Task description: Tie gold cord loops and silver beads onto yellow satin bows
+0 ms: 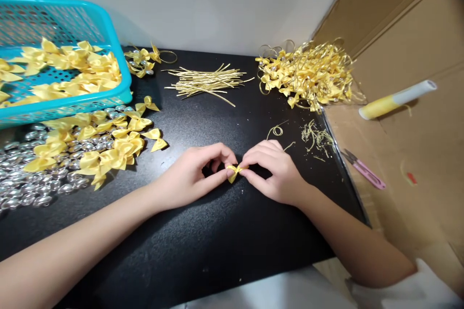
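Our bare forearms (108, 224) reach over the speckled black tabletop (203, 246). Near its middle, our left hand (192, 169) and right hand (277, 169) pinch one small yellow ribbon bow (233, 176) between them, with room down to the near edge. Thin gold strips (206, 82) lie toward the far edge; heaped yellow bows with gold loops (308, 75) crowd the far right corner. Our bow looks glossy, its lower tip pointed, partly hidden by fingers (250, 158).

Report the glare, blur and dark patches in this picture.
Head view: a pale sheen on the black table near the left hand; head view: bright glints on the silver beads; head view: upper right corner dark, cardboard at far right rather soft.
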A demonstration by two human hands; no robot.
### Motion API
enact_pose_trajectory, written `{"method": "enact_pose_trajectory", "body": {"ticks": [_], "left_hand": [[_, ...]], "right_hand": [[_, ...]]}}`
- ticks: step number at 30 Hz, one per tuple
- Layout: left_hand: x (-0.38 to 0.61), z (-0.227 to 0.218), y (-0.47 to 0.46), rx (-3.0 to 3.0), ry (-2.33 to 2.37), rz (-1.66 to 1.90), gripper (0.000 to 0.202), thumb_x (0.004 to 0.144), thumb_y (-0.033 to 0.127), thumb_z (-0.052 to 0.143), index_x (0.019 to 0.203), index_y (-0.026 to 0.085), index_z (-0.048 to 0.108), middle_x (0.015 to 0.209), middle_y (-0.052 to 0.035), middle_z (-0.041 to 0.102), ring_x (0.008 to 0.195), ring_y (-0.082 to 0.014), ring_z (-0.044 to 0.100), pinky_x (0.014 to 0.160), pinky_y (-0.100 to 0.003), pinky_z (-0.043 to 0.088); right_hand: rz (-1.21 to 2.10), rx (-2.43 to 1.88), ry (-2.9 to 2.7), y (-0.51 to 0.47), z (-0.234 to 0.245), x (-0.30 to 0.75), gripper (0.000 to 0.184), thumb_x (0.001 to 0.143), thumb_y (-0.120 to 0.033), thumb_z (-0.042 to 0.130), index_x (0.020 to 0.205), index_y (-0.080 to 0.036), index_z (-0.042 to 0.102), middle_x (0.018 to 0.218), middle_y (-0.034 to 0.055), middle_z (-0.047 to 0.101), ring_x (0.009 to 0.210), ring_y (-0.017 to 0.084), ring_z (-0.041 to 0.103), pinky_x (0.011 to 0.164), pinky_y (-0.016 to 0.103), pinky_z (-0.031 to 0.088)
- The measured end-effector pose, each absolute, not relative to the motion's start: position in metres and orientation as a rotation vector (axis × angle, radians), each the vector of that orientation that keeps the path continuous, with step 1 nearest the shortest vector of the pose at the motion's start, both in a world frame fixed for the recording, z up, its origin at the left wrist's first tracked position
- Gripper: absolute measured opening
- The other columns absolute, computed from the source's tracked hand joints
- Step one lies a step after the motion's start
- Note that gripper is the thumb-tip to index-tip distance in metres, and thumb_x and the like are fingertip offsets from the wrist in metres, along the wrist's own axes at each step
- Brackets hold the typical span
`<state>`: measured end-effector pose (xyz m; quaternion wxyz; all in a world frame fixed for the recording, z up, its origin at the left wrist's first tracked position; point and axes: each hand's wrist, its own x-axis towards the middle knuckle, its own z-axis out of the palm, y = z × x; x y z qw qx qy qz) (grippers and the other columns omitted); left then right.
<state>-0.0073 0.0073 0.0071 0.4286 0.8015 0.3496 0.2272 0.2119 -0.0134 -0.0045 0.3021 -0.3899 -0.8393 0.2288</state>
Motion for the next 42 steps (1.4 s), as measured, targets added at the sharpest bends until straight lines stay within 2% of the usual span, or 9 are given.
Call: {"method": "enact_pose_trajectory", "body": {"ticks": [7,11,18,25,34,42], "left_hand": [[-0.008,0.008,0.011,2.192,0.597,0.601,0.015,0.094,0.013,0.050,0.089,0.017,0.063,0.085,-0.0033,0.069,0.079,-0.0130,0.060,0.078,-0.027,0.044],[-0.009,0.005,0.012,2.352,0.616,0.591,0.016,0.094,0.014,0.048,0.091,0.017,0.063,0.084,-0.0035,0.068,0.076,-0.0139,0.057,0.074,-0.028,0.041],[-0.016,-0.002,0.013,2.593,0.656,0.540,0.012,0.093,0.025,0.055,0.090,0.020,0.066,0.081,-0.0019,0.069,0.075,-0.0159,0.053,0.069,-0.029,0.036],[-0.019,-0.008,0.016,2.801,0.529,0.639,0.013,0.097,0.024,0.053,0.091,0.021,0.064,0.074,0.0018,0.071,0.068,-0.0140,0.053,0.066,-0.030,0.031],[-0.013,-0.003,0.017,2.607,0.646,0.416,0.017,0.096,0.025,0.052,0.083,0.018,0.062,0.077,-0.0018,0.065,0.073,-0.0164,0.049,0.068,-0.028,0.035],[-0.013,0.006,0.018,2.276,0.575,0.345,0.012,0.096,0.022,0.050,0.086,0.018,0.056,0.079,-0.0013,0.061,0.076,-0.0155,0.050,0.072,-0.026,0.038]], "right_hand": [[0.703,-1.112,-2.337,-0.013,-0.003,0.213,0.007,0.086,-0.020,0.060,0.081,-0.020,0.055,0.076,-0.0016,0.066,0.075,0.014,0.056,0.079,0.033,0.030],[0.706,-1.118,-2.374,-0.014,-0.001,0.214,0.011,0.087,-0.024,0.061,0.080,-0.020,0.054,0.076,-0.0016,0.064,0.076,0.014,0.054,0.080,0.033,0.028],[0.850,-1.068,-2.376,-0.015,-0.001,0.212,0.011,0.090,-0.023,0.056,0.081,-0.019,0.052,0.078,-0.0016,0.061,0.077,0.013,0.052,0.082,0.033,0.027],[0.930,-1.113,-2.411,-0.013,0.000,0.212,0.010,0.089,-0.023,0.057,0.081,-0.019,0.051,0.079,-0.0013,0.060,0.080,0.014,0.051,0.083,0.034,0.027],[0.820,-1.081,-2.484,-0.013,-0.002,0.212,0.010,0.090,-0.023,0.057,0.082,-0.019,0.052,0.077,-0.0020,0.059,0.080,0.015,0.049,0.082,0.033,0.025],[0.793,-1.046,-2.529,-0.012,0.003,0.213,0.010,0.093,-0.022,0.054,0.084,-0.019,0.053,0.082,-0.0008,0.064,0.083,0.016,0.048,0.083,0.034,0.023]]}}
